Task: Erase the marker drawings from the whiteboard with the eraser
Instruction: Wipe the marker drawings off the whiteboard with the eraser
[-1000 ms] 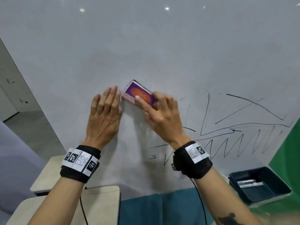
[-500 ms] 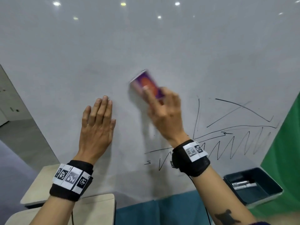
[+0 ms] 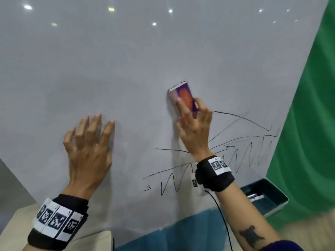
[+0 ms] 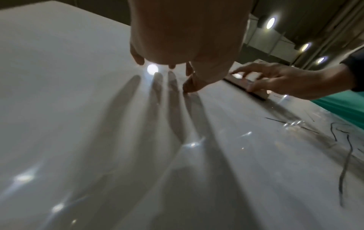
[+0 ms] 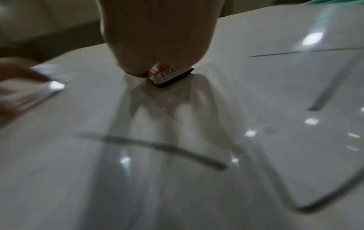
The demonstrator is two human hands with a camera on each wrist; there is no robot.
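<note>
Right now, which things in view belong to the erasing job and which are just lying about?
In the job:
- eraser, held by the right hand
- black marker lines
- whiteboard, left hand touching it

Lying about:
- dark tray holding markers
- green cloth
- beige tabletops

Backdrop: green cloth [image 3: 306, 124] hangs at right, w/ soft folds
Lower edge: blue cloth [image 3: 181, 234] at bottom centre
Furniture: pale tan tabletops [image 3: 94, 241], bottom left
Tray: dark teal tray [image 3: 275, 194], lower right, w/ two silver-grey pens [image 3: 255, 196] inside
Floor: grey, far left [image 3: 10, 183]
Light: round ceiling spots [image 4: 270, 23]; dim room beyond, beige wall panels [image 4: 262, 37]
</note>
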